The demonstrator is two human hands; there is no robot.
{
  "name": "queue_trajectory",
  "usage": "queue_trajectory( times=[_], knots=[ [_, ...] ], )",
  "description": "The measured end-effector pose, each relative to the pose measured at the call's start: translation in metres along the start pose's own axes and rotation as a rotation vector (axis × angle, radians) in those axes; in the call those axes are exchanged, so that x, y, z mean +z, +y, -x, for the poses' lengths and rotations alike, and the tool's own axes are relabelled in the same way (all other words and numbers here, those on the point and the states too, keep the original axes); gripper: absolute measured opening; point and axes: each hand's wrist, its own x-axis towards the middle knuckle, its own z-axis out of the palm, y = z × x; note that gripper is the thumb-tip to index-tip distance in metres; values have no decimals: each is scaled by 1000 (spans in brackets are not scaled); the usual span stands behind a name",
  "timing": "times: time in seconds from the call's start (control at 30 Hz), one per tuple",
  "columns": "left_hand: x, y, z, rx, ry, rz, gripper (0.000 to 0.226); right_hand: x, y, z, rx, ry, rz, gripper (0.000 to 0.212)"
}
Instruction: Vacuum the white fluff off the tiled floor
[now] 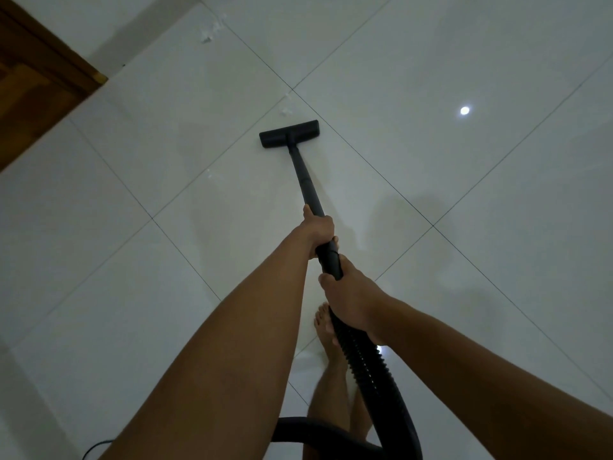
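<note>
tiled floor (431, 68); fluff (285, 110) (white); nozzle (289, 133)

Dim scene; glossy floor tiles (431, 78) reflect one ceiling-light glare spot (465, 110) (far right); wide-angle edge distortion.

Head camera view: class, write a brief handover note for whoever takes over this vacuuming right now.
Hands: the left hand grips the wand midway; the right hand grips its rear end, where the hose joins.
Things: the floor head rests on the tiled floor, just short of a small fluff clump.
Done: cannot tell from this view.
Left: that clump, a fluff speck left of the wand, and a larger fluff cluster farther ahead.
</note>
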Motion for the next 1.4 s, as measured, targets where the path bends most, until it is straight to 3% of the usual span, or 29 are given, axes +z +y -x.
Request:
queue_trajectory(
  times=[0.4,1.4],
  knots=[
    [-30,60,-30,12,-8,10,75,-4,-63,-40,-46,45,93,45],
    [-39,186,-91,31,82,36,70,-72,-179,-103,-28,-88,52,53]
  ],
)
